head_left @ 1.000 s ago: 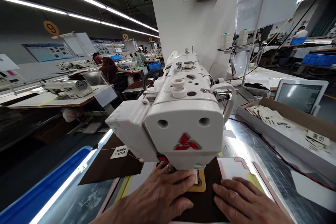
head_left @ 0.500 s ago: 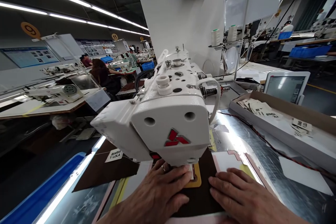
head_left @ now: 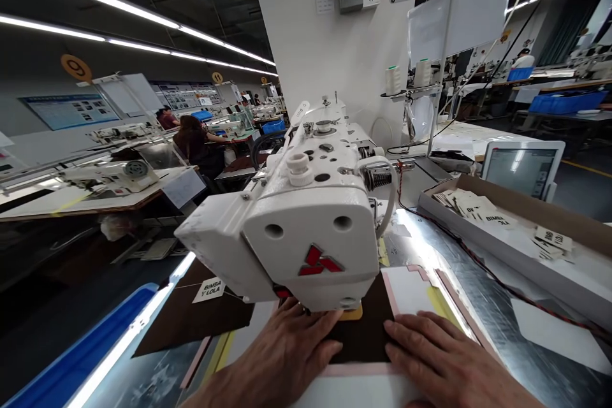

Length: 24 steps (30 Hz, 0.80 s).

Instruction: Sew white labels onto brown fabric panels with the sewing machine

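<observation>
My left hand (head_left: 287,350) lies on dark brown fabric (head_left: 359,339) under the head of a white sewing machine (head_left: 310,233). Its fingers stretch forward, with some of the tips hidden below the machine head. Just past those fingers, part of an orange-yellow frame (head_left: 352,313) shows on the fabric. My right hand (head_left: 437,350) rests flat, fingers extended, over the fabric's right edge and a white, pink-edged template sheet (head_left: 406,290). To the left, a white label (head_left: 209,290) reading "BIMBA Y LOLA" sits on another brown piece (head_left: 191,322). The needle is hidden.
At right, a long cardboard box (head_left: 502,255) holds several printed labels. A tablet-like screen (head_left: 523,169) stands behind it, and a twisted cable (head_left: 478,261) crosses the metal table. A blue bin (head_left: 90,357) is at lower left. Farther off, a person (head_left: 194,140) sits among machines.
The brown fabric and template have slid forward under the machine head, hiding most of the orange-yellow frame. My left fingers reach slightly farther under the head. The camera view has tilted up a little.
</observation>
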Each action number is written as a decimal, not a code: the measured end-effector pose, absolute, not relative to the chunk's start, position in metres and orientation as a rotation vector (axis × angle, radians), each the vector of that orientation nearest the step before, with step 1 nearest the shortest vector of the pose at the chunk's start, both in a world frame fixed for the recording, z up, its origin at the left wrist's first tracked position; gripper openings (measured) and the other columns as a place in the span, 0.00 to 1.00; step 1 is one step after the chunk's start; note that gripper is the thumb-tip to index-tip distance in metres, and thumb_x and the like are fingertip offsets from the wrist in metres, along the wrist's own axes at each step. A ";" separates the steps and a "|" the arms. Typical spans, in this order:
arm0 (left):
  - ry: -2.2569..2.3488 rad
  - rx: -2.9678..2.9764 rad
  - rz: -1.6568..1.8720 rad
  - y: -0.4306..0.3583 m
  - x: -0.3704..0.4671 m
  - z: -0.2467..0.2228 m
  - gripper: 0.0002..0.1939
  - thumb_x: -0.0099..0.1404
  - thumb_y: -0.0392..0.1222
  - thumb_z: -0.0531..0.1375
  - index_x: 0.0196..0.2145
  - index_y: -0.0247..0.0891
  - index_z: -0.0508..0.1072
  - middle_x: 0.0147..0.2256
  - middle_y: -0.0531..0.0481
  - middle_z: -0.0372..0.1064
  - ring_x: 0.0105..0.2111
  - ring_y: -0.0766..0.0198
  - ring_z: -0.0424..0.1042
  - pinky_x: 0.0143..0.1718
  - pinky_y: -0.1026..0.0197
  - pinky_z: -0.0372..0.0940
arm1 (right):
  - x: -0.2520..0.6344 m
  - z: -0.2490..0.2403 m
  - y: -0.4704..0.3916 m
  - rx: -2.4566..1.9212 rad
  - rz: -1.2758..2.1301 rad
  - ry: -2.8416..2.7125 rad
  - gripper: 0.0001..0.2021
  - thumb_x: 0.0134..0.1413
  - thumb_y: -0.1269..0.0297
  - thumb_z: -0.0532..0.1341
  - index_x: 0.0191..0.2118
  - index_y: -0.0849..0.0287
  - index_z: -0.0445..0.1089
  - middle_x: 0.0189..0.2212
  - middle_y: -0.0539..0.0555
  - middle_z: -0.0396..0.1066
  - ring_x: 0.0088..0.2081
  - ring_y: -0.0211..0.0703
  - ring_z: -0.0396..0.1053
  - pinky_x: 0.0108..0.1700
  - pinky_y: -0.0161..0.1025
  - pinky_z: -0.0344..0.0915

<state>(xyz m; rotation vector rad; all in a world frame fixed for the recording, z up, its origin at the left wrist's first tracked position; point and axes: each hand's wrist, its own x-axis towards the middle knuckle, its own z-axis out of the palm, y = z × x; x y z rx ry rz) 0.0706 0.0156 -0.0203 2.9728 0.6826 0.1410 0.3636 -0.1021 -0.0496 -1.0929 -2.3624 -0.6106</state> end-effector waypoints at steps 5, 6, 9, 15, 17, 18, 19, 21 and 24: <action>0.710 2.948 0.124 0.013 0.071 -0.017 0.26 0.73 0.35 0.57 0.67 0.41 0.62 0.57 0.43 0.74 0.55 0.47 0.75 0.57 0.41 0.71 | 0.360 -0.056 -0.103 -1.102 -0.604 -2.331 0.17 0.75 0.53 0.52 0.51 0.54 0.75 0.52 0.49 0.79 0.48 0.44 0.75 0.49 0.42 0.69; 0.706 2.955 0.120 0.012 0.070 -0.017 0.27 0.73 0.35 0.57 0.67 0.41 0.61 0.58 0.42 0.73 0.56 0.47 0.74 0.59 0.41 0.69 | 0.359 -0.058 -0.104 -1.118 -0.587 -2.308 0.17 0.76 0.54 0.51 0.50 0.54 0.75 0.51 0.49 0.79 0.48 0.44 0.75 0.49 0.42 0.69; 0.688 2.977 0.134 0.009 0.070 -0.017 0.28 0.74 0.34 0.55 0.69 0.41 0.58 0.61 0.42 0.69 0.59 0.48 0.72 0.63 0.40 0.65 | 0.355 -0.062 -0.106 -1.152 -0.560 -2.243 0.18 0.76 0.55 0.49 0.48 0.54 0.75 0.49 0.50 0.79 0.46 0.45 0.75 0.48 0.44 0.69; 0.705 3.063 0.204 0.005 0.064 -0.015 0.26 0.74 0.37 0.56 0.67 0.38 0.62 0.60 0.45 0.71 0.58 0.48 0.73 0.61 0.43 0.68 | 0.353 -0.061 -0.105 -1.121 -0.587 -2.260 0.18 0.77 0.56 0.49 0.48 0.54 0.75 0.49 0.50 0.79 0.46 0.44 0.76 0.46 0.43 0.69; 0.728 3.114 0.255 0.004 0.059 -0.014 0.25 0.74 0.40 0.57 0.66 0.39 0.64 0.59 0.47 0.72 0.57 0.48 0.74 0.60 0.45 0.70 | 0.353 -0.060 -0.104 -1.127 -0.600 -2.217 0.20 0.77 0.56 0.46 0.47 0.54 0.75 0.48 0.49 0.80 0.45 0.44 0.76 0.46 0.43 0.68; 0.729 3.141 0.287 0.004 0.056 -0.013 0.25 0.74 0.41 0.58 0.66 0.40 0.65 0.59 0.47 0.71 0.57 0.49 0.74 0.60 0.47 0.70 | 0.353 -0.059 -0.104 -1.135 -0.605 -2.197 0.22 0.78 0.56 0.45 0.47 0.54 0.75 0.47 0.48 0.80 0.45 0.44 0.76 0.46 0.43 0.68; 0.726 3.167 0.316 0.003 0.053 -0.012 0.25 0.74 0.43 0.59 0.66 0.40 0.66 0.60 0.48 0.71 0.57 0.49 0.74 0.61 0.49 0.69 | 0.353 -0.058 -0.104 -1.140 -0.608 -2.188 0.23 0.78 0.55 0.43 0.46 0.54 0.75 0.47 0.48 0.80 0.44 0.44 0.76 0.46 0.43 0.68; 0.700 3.205 0.380 0.001 0.047 -0.009 0.24 0.74 0.45 0.60 0.65 0.41 0.68 0.61 0.49 0.70 0.58 0.52 0.73 0.64 0.53 0.65 | 0.353 -0.055 -0.104 -1.126 -0.615 -2.191 0.25 0.79 0.54 0.41 0.46 0.54 0.75 0.46 0.47 0.80 0.44 0.42 0.76 0.46 0.43 0.67; 0.672 3.203 0.478 -0.001 0.038 -0.004 0.20 0.74 0.44 0.59 0.62 0.44 0.70 0.60 0.51 0.71 0.59 0.55 0.72 0.65 0.56 0.64 | 0.351 -0.049 -0.104 -1.090 -0.610 -2.207 0.24 0.78 0.52 0.44 0.45 0.54 0.75 0.45 0.47 0.80 0.42 0.41 0.75 0.44 0.41 0.67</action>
